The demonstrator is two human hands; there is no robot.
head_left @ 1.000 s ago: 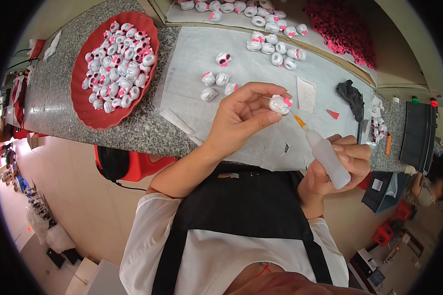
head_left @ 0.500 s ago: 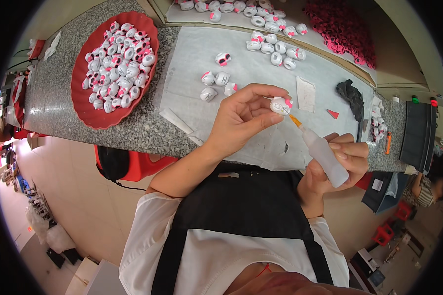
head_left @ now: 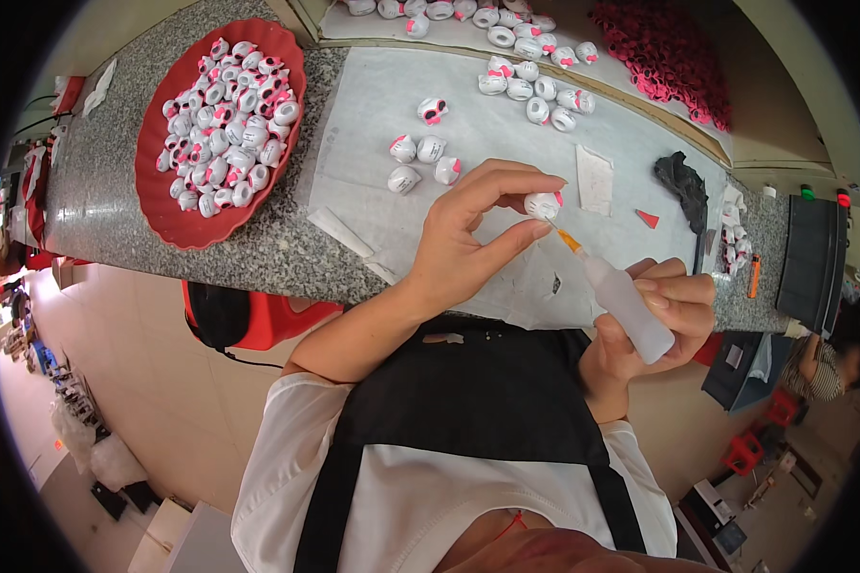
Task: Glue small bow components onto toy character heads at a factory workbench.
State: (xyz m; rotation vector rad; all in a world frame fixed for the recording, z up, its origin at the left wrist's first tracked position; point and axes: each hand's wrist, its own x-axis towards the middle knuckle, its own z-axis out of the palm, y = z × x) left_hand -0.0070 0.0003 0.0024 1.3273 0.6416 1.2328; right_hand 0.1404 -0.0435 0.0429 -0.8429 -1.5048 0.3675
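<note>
Between the thumb and fingers of my left hand is a small white toy head with a pink bow. My right hand is wrapped round a translucent squeeze bottle. The bottle's orange needle tip points up and left, its thin end at or very near the lower side of the toy head; contact is too fine to tell. On the white sheet, left of my hands, lie several loose toy heads, one with dark pink-rimmed glasses.
A red scalloped tray heaped with toy heads stands at the left. More heads lie at the sheet's far side, below a shelf with a pile of pink glasses. A crumpled black piece and white paper strip lie at right.
The toy head has turned in my left fingers, so a plainer white side now shows and less of the bow. The bottle has shifted slightly left.
</note>
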